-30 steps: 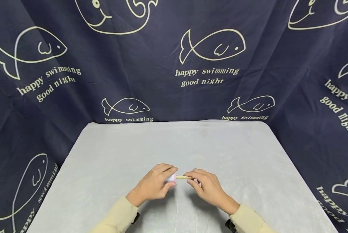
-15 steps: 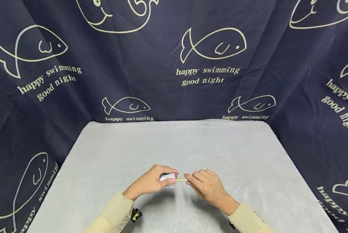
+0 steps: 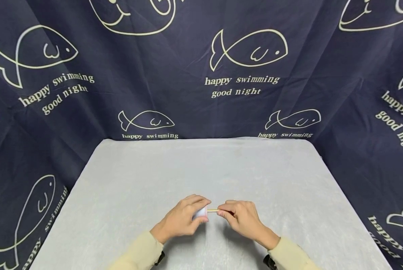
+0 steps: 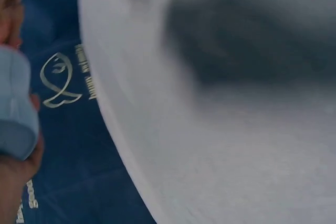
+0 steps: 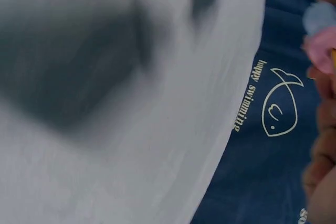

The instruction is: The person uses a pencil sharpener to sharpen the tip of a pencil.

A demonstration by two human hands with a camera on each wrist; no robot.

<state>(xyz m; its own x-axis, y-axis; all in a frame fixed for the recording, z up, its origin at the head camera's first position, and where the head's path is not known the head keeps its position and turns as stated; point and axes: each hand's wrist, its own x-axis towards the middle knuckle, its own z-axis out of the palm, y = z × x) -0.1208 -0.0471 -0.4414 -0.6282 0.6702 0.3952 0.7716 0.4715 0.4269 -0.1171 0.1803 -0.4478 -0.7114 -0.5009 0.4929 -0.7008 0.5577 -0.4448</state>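
Note:
My left hand (image 3: 179,218) grips a light blue pencil sharpener (image 3: 200,213) with a pink end, fingers over the top and thumb below. In the left wrist view the blue body of the sharpener (image 4: 14,100) shows at the left edge. A thin yellowish pencil (image 3: 213,210) runs from the sharpener's pink end to my right hand (image 3: 244,219), whose thumb and forefinger pinch it. The right wrist view shows the sharpener's pink end (image 5: 321,51) at the right edge, with a bit of yellow at it. The pencil's tip is hidden inside the sharpener.
Under both hands spreads a table with a pale grey cloth (image 3: 201,168). Dark blue curtains (image 3: 188,86) with fish drawings and lettering hang behind it and on both sides. Dark blurred shapes cover part of both wrist views.
My left hand, with the sharpener, turned thumb-side up half a second ago and has now rolled back. My right fingers have shifted on the pencil. The head view has tilted slightly.

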